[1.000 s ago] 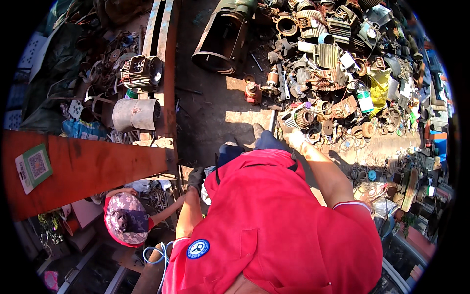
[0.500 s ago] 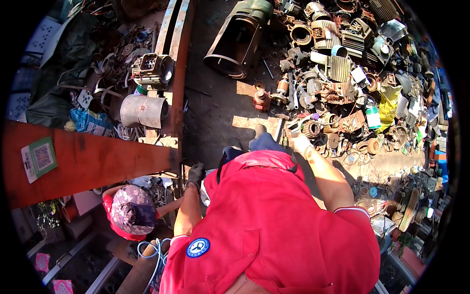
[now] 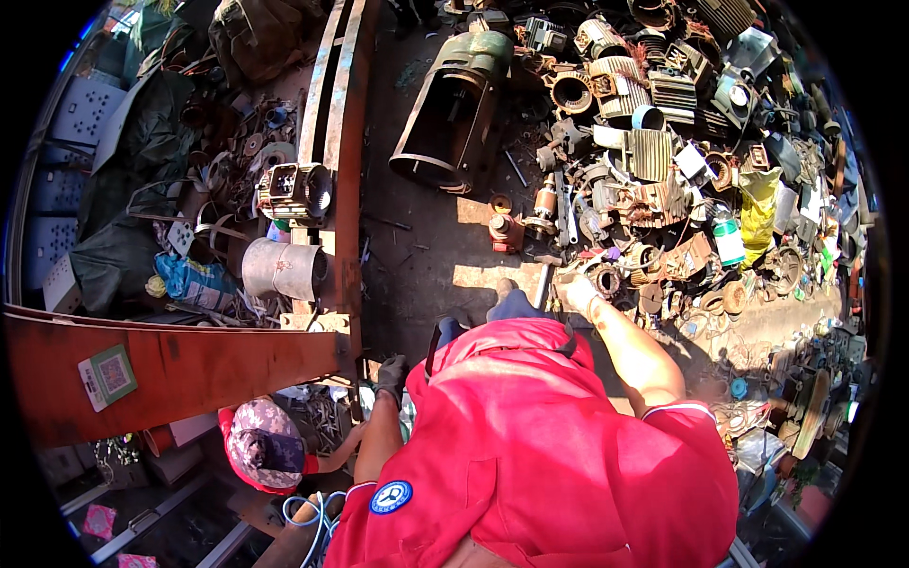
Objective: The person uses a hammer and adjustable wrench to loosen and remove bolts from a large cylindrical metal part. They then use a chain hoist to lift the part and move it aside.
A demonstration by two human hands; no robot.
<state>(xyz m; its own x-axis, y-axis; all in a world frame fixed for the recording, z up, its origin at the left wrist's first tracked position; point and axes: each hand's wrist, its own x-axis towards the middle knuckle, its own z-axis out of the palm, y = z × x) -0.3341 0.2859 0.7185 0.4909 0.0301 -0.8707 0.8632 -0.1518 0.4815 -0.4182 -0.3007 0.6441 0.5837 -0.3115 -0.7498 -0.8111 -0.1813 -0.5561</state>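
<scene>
Dark ground is stretching beside a hammer-like tool, probably heavy-headed, rigid, best held mid-shaft, though whether the right hand or left hand is gripping anything, I cannot tell.

The place looked like a motor repair workshop or a scrap yard; which was unclear. A heap of motor parts covered the grimy, partly sunlit floor near a large green casing, and an old motor sat by a rusty beam.
</scene>
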